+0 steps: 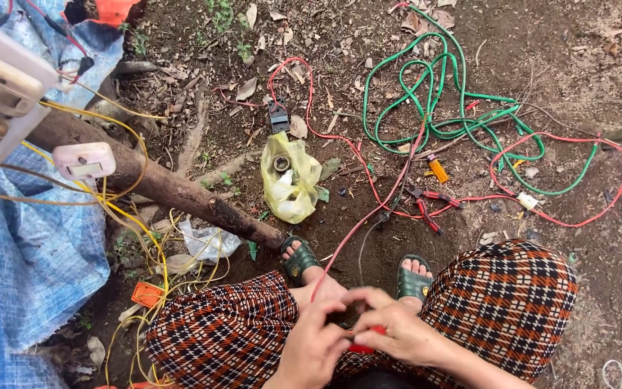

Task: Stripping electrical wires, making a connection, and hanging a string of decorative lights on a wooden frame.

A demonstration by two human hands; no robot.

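Down on the bare dirt ground [599, 274] is where I'm watching all this going on, with a blue tarp [23, 266] covering the left side and a thick brown branch [174, 191] lying across it, carrying a white switch box [84, 161] and a tangle of yellow wire [138, 230]. I'm seeing a big loop of green cable [433, 94] sprawling at the top right, well apart from the hands, and a long red wire [368, 187] snaking from up there down between the green sandals [413, 282] toward the lap. Smaller bits are sitting about: a yellow plastic bag [289, 180] in the middle, red-handled pliers [426, 205] near the cable, and a small orange tool [438, 170] just above them. Both hands are working close together between the checked knees; the left hand [311, 349] is curling its fingers in around something dark I can't make out, and the right hand [397, 333] is pinching down on a small red-handled tool [365, 346], fingers closed tight on it. My read is that the job is somewhere in the middle: the red wire's near end is getting worked on right now, while the green cable and pliers are lying untouched, so plenty is looking undone.
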